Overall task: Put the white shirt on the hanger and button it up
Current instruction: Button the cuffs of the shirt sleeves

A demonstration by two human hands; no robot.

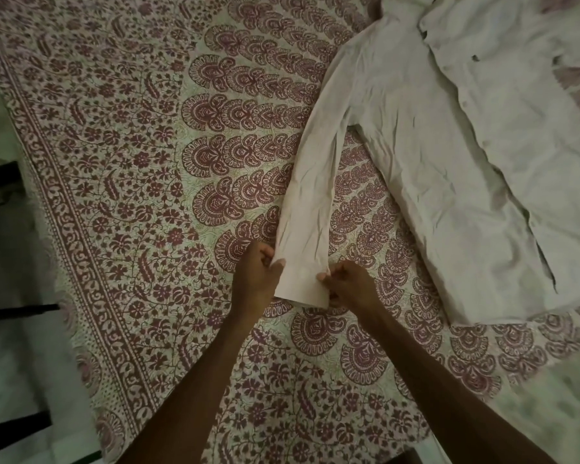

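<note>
The white shirt (456, 139) lies flat on a patterned bedspread, front side up, its collar toward the top of the view and its placket partly open. One long sleeve stretches down toward me. My left hand (255, 276) pinches the left edge of that sleeve's cuff (302, 286). On the cuff's right edge, my right hand (349, 286) grips it with curled fingers. No hanger is in view.
The maroon and cream patterned bedspread (141, 182) covers the bed, its border running down the left side. Beyond the bed's left edge lies pale floor with dark bars (10, 313). The shirt's other sleeve is out of view at the right.
</note>
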